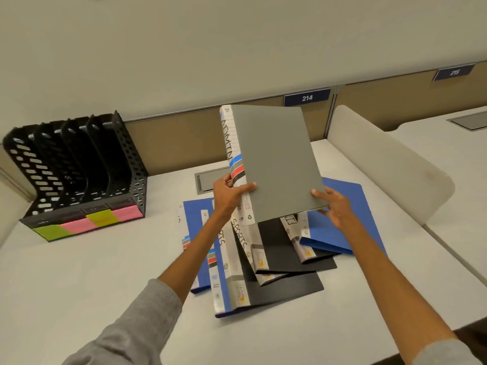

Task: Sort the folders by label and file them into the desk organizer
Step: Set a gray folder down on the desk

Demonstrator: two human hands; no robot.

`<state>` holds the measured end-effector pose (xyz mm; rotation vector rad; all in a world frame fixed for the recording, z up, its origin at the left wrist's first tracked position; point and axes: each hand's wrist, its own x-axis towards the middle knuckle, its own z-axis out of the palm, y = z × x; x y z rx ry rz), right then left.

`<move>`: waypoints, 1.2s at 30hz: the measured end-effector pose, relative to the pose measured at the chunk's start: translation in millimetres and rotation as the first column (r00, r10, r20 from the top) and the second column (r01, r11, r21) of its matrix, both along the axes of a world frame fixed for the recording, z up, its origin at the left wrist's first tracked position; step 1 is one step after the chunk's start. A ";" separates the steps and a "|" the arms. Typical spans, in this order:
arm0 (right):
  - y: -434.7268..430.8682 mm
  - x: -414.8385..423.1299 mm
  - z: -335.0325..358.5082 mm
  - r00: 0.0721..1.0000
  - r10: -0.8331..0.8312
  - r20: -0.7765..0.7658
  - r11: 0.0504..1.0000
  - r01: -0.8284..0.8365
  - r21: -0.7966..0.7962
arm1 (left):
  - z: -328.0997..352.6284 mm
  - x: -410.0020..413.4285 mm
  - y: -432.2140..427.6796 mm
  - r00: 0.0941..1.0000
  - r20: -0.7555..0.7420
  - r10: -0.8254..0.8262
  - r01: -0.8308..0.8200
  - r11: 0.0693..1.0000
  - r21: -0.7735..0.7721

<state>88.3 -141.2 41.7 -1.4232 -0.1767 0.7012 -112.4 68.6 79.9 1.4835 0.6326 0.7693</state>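
I hold a grey folder (276, 159) upright above the desk, its white spine reading "ADMIN". My left hand (229, 196) grips the spine near the bottom, and my right hand (332, 204) holds the lower right corner. Beneath it several folders lie fanned out: black ones (284, 248) with "SPORTS" on a spine, a blue one (340, 219) at the right and another blue one (195, 219) at the left. The black desk organizer (79, 164) stands at the left with empty slots and green and pink sticky labels (89, 222) along its front.
A grey cable hatch (208, 180) is set into the white desk behind the pile. A beige divider panel (390, 164) rises at the right. The back partition carries blue number plates 214 (307, 97) and 215 (454, 72).
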 end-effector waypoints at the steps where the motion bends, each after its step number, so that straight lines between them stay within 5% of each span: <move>1: 8.6 -14.5 2.6 0.999 0.017 0.048 0.998 -0.014 -0.064 | 1.9 -15.4 7.3 1.000 -0.013 0.005 -0.005 1.000 0.009; 7: 69.4 -110.6 7.9 0.937 0.182 0.298 0.936 -0.072 -0.344 | 2.8 -115.9 38.3 0.994 -0.057 0.090 -0.085 0.992 0.094; 16: 159.3 -239.4 -6.7 0.887 0.336 0.316 0.888 -0.187 -0.419 | 12.0 -248.1 89.1 0.940 -0.160 0.302 -0.261 0.936 0.235; 20: 196.4 -270.7 -13.7 0.838 0.441 0.321 0.797 -0.201 -0.570 | 3.7 -293.5 114.5 0.893 -0.240 0.381 -0.337 0.919 0.205; 36: 275.8 -371.4 -71.7 0.768 0.589 0.252 0.771 -0.440 -0.460 | -49.5 -421.4 145.6 0.681 -0.484 0.550 -0.519 0.829 0.211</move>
